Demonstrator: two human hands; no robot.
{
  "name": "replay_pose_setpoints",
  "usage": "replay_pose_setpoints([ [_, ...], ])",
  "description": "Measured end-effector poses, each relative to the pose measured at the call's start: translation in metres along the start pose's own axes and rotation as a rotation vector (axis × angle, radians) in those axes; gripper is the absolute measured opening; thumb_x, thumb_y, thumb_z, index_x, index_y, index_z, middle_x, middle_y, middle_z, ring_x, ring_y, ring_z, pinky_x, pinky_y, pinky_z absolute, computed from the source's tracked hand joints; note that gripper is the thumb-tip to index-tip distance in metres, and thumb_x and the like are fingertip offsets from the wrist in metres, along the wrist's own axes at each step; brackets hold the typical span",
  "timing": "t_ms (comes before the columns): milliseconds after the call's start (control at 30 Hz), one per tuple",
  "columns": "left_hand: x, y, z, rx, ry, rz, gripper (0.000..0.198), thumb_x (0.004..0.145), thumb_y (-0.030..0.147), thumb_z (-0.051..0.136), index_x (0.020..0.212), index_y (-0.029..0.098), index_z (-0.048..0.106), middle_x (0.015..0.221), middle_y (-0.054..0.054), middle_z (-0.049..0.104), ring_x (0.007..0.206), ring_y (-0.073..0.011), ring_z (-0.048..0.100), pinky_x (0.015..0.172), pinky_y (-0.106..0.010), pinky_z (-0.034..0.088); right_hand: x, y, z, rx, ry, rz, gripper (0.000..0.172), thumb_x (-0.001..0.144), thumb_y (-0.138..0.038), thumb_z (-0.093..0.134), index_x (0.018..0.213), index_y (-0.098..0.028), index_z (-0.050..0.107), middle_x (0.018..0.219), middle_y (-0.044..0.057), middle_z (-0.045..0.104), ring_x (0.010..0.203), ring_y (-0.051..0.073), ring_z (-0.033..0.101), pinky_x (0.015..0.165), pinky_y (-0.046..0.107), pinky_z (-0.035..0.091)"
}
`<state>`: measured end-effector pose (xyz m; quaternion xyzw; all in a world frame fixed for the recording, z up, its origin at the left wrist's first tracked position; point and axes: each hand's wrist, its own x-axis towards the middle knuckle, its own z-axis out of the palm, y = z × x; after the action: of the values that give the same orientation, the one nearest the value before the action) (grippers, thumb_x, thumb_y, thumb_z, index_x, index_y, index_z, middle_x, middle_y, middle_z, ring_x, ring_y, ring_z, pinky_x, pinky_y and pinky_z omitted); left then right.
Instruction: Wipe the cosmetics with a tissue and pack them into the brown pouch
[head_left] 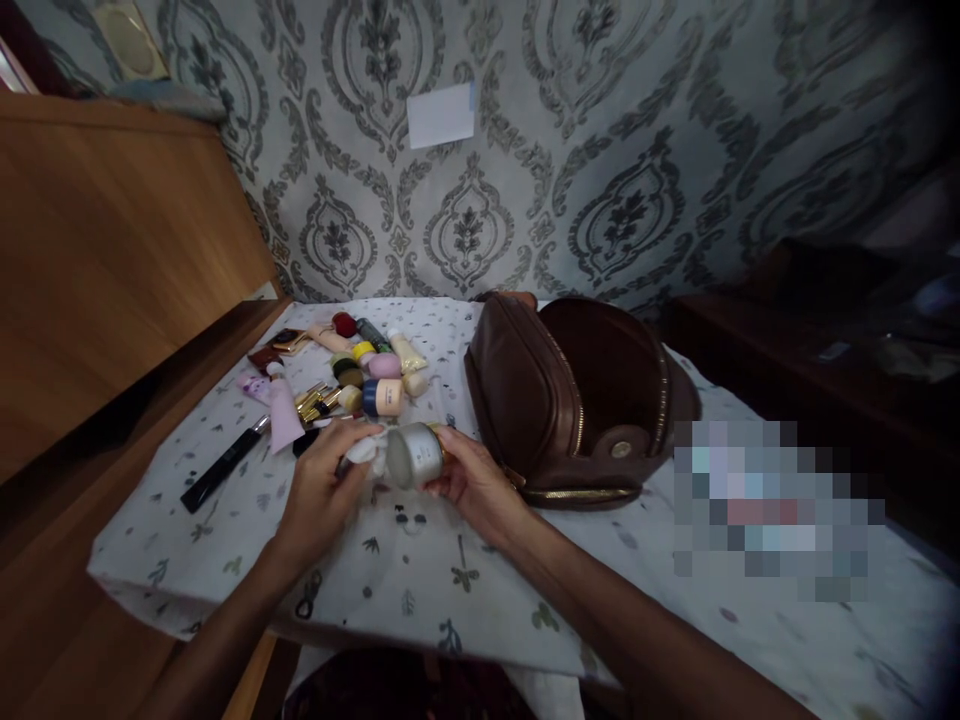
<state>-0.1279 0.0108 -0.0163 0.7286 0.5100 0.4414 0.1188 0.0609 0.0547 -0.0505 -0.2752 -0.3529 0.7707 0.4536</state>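
Note:
My right hand grips a small round silver jar, tilted so its flat end faces me. My left hand pinches a crumpled white tissue pressed against the jar's left side. Both hands hover just above a table under a white leaf-print cloth. Directly right of my right hand stands an open brown leather cosmetic bag with a gold zip.
Several cosmetics lie in a pile behind my left hand: tubes, lipsticks, small bottles, a pink tube. A black mascara-like stick lies to the left. A wooden cabinet rises at left; a dark shelf is at right.

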Motion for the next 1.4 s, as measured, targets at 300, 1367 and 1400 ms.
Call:
replay_pose_setpoints([
  [300, -0.017, 0.010, 0.019, -0.560, -0.066, -0.582, 0.039, 0.081, 0.045, 0.066, 0.108, 0.019, 0.055, 0.074, 0.003, 0.059, 0.056, -0.0126, 0.057, 0.051, -0.022, 0.047, -0.003, -0.002, 0.004, 0.048, 0.015, -0.114, 0.038, 0.071, -0.046, 0.081, 0.098, -0.023, 0.068, 0.096, -0.001, 0.067, 0.075, 0.013, 0.064, 0.067, 0.026, 0.057],
  [1367, 0.029, -0.015, 0.009, -0.006, -0.186, -0.238, 0.051, 0.072, 0.066, 0.064, 0.100, 0.025, 0.071, 0.110, -0.003, 0.074, 0.112, -0.0313, 0.065, 0.097, -0.038, 0.053, -0.088, -0.181, -0.010, -0.905, 0.318, -0.754, 0.051, 0.080, -0.032, 0.071, 0.128, -0.024, 0.057, 0.114, 0.005, 0.063, 0.098, 0.020, 0.064, 0.088, 0.036, 0.052],
  [1400, 0.030, -0.014, 0.011, -0.010, -0.176, -0.233, 0.052, 0.071, 0.067, 0.063, 0.099, 0.024, 0.071, 0.108, -0.004, 0.075, 0.109, -0.0311, 0.066, 0.096, -0.037, 0.053, -0.083, -0.187, -0.014, -1.059, 0.472, -0.768, 0.054, 0.079, -0.032, 0.072, 0.129, -0.021, 0.055, 0.116, 0.007, 0.062, 0.103, 0.022, 0.063, 0.091, 0.038, 0.050],
])
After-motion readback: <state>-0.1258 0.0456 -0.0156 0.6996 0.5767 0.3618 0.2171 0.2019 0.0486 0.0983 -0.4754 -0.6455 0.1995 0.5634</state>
